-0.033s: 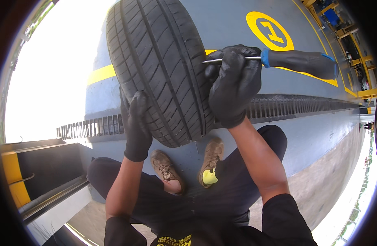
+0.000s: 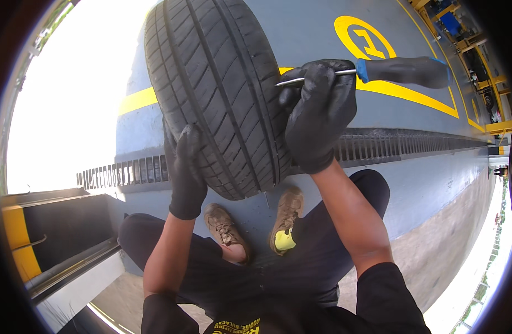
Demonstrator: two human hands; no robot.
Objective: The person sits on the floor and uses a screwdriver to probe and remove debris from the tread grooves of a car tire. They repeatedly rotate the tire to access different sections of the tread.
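A black car tyre [image 2: 217, 94] stands upright in front of me, its grooved tread facing me. My left hand [image 2: 187, 172], in a black glove, grips its left edge, the thumb on the tread and the other fingers hidden behind the sidewall. On the tyre's right, my gloved right hand [image 2: 318, 119] is closed round the thin metal shaft of a screwdriver [image 2: 406, 73]. Its black handle with blue ends points to the right. The shaft's tip meets the right shoulder of the tread; whether it is in a groove I cannot tell.
A dark floor grate [image 2: 395, 146] runs across behind my shoes [image 2: 288, 217]. Beyond it lies grey floor with yellow lines and a yellow circle mark [image 2: 367, 38]. A recess [image 2: 67, 225] with a yellow-edged frame is at the left. Yellow racks [image 2: 484, 83] stand far right.
The screwdriver's handle has swung upward in the view, tilting the shaft, while its tip stays at the tread's edge. My right hand has shifted slightly; the tyre and my left hand are still.
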